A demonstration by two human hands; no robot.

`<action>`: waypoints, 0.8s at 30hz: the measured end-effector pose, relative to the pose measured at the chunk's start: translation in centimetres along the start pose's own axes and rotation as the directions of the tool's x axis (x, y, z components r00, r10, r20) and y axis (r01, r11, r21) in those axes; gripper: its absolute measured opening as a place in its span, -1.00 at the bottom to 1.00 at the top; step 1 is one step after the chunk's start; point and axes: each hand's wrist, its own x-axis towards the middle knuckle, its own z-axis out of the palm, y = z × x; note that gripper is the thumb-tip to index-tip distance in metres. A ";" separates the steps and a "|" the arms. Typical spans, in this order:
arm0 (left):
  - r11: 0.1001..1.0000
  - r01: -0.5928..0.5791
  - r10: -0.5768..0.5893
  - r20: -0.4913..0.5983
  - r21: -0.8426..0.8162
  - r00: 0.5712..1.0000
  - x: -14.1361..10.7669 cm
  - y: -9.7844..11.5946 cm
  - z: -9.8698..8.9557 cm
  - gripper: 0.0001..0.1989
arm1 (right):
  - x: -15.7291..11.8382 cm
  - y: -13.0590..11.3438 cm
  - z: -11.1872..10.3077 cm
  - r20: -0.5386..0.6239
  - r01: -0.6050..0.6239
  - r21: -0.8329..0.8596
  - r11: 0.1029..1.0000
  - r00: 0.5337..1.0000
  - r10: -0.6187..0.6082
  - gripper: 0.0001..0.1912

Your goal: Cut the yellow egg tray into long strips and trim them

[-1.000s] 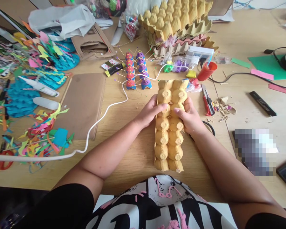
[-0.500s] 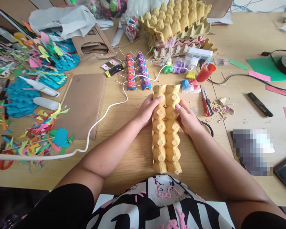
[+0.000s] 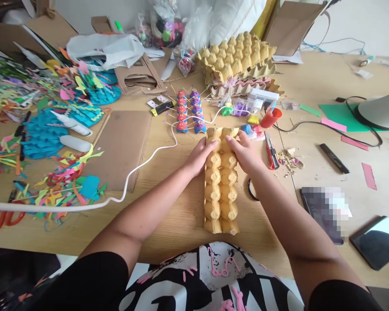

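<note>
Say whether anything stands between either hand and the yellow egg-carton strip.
Nothing visible does: the left hand and right hand hold the yellow egg-carton strip directly near its far end, one on each long side.

The egg carton (image 3: 225,190) is yellow; the cup (image 3: 271,119) is red. The shirt (image 3: 214,283) mixes black, white and pink.

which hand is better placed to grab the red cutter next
Probably the right hand: the red cutter lies nearer it, while the left hand is across the egg-tray strip. Both hold the strip, though.
</note>
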 end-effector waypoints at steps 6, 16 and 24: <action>0.983 0.045 -0.019 -0.143 0.177 0.989 1.5 0.4 0.4 -0.49 | 0.7 1.2 0.1 -0.060 0.033 -0.007 0.999 0.998 -0.033 -0.43; 0.899 0.073 0.000 -0.167 0.431 0.986 2.7 -1.3 -1.0 -0.52 | 0.8 2.7 -1.1 -0.080 -0.010 -0.076 0.997 0.997 0.004 -0.35; 0.969 0.124 -0.110 -0.073 0.215 0.991 3.5 -1.7 -1.5 -0.53 | 1.7 4.1 -1.2 -0.063 0.030 -0.037 0.999 0.997 -0.033 -0.46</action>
